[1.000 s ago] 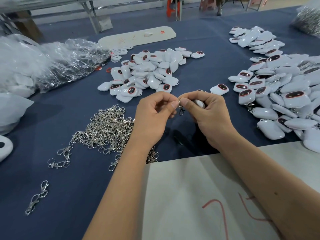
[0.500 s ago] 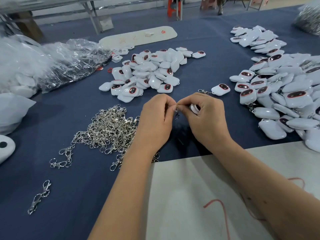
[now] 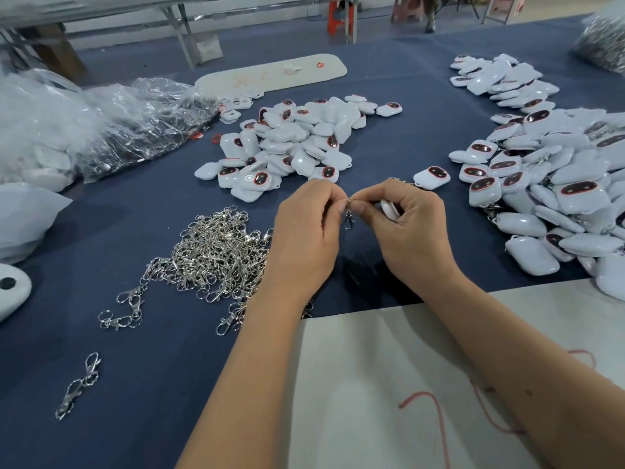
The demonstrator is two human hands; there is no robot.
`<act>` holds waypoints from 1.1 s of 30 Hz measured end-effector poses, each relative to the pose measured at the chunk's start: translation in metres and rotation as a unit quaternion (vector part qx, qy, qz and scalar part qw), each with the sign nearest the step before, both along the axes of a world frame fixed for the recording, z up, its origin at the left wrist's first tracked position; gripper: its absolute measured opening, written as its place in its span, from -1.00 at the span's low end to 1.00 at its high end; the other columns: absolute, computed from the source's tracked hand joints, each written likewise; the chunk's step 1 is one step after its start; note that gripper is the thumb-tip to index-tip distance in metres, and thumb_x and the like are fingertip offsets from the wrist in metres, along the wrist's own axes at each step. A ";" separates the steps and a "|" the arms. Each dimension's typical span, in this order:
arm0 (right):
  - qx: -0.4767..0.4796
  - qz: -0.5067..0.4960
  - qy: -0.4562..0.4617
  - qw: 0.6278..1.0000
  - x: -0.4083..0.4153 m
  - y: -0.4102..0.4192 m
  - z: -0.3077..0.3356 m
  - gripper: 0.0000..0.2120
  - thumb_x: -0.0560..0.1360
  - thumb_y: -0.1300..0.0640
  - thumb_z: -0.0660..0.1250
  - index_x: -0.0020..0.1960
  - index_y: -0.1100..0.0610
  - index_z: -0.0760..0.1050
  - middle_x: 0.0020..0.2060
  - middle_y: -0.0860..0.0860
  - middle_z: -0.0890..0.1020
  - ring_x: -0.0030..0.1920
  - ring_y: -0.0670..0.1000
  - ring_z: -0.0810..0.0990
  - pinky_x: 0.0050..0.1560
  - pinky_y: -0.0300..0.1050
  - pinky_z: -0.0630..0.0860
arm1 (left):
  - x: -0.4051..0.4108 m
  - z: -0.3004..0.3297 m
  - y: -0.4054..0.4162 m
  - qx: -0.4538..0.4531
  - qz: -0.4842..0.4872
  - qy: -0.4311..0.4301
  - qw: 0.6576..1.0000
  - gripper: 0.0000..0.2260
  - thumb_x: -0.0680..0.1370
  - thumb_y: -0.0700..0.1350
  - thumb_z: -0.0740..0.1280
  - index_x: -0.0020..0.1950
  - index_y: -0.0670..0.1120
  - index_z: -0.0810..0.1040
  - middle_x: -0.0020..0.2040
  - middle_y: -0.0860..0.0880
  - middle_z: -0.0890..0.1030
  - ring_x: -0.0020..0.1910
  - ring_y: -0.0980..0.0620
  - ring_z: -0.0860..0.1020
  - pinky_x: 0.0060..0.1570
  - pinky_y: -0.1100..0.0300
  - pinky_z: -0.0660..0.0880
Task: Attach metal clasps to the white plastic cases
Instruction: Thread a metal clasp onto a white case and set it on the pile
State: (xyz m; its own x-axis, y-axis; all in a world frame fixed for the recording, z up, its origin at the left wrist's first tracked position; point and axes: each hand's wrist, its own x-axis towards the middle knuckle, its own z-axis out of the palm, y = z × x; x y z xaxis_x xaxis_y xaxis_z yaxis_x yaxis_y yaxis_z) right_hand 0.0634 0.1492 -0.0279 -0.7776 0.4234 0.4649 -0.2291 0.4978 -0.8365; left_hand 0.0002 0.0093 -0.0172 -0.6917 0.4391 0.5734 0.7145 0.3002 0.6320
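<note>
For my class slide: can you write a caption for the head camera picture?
Left hand and right hand pinch a metal clasp; the right also holds a white plastic case.

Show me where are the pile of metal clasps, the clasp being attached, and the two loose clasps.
pile of metal clasps [image 3: 216, 252], head view, middle of heap.
held clasp [image 3: 348, 219], head view, hanging hook.
loose clasps [image 3: 79, 384], head view, joining rings.
</note>
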 end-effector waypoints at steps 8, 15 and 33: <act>-0.166 0.057 -0.051 0.983 -0.005 0.010 -0.001 -0.68 0.52 0.11 0.41 0.26 -0.07 0.64 -0.23 -0.03 0.46 -0.25 -0.07 0.40 -0.04 -0.16 0.39 | -0.001 0.000 0.001 -0.026 -0.005 0.011 1.000 -0.89 0.61 -0.28 0.29 -0.10 -0.15 0.52 -0.18 0.07 0.50 -0.19 0.06 0.45 -0.16 0.11 0.42; -0.330 0.024 -0.030 0.943 -0.011 0.014 -0.004 -0.84 0.64 0.20 0.37 0.20 0.10 0.64 -0.20 -0.06 0.59 -0.20 -0.08 0.54 -0.05 -0.17 0.55 | 0.002 0.001 0.002 -0.062 -0.030 -0.005 0.998 -0.89 0.58 -0.31 0.31 -0.10 -0.15 0.55 -0.19 0.08 0.52 -0.20 0.11 0.44 -0.16 0.20 0.38; -0.169 -0.045 -0.057 0.983 -0.011 0.004 0.000 -0.85 0.60 0.10 0.34 -0.13 0.09 0.44 -0.44 -0.13 0.52 -0.41 -0.10 0.42 -0.35 -0.15 0.38 | 0.004 0.000 0.006 -0.081 -0.058 0.012 0.995 -0.90 0.58 -0.32 0.33 -0.11 -0.15 0.54 -0.19 0.01 0.53 -0.20 -0.03 0.46 -0.17 -0.07 0.45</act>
State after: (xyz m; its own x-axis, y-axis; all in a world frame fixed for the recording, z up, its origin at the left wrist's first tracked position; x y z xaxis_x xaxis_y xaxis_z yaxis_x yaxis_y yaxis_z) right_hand 0.0524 0.1536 -0.0278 -0.7693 0.6074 0.1980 -0.0920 0.2014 -0.9752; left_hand 0.0045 0.0154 -0.0171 -0.6182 0.6029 0.5043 0.7644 0.3116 0.5645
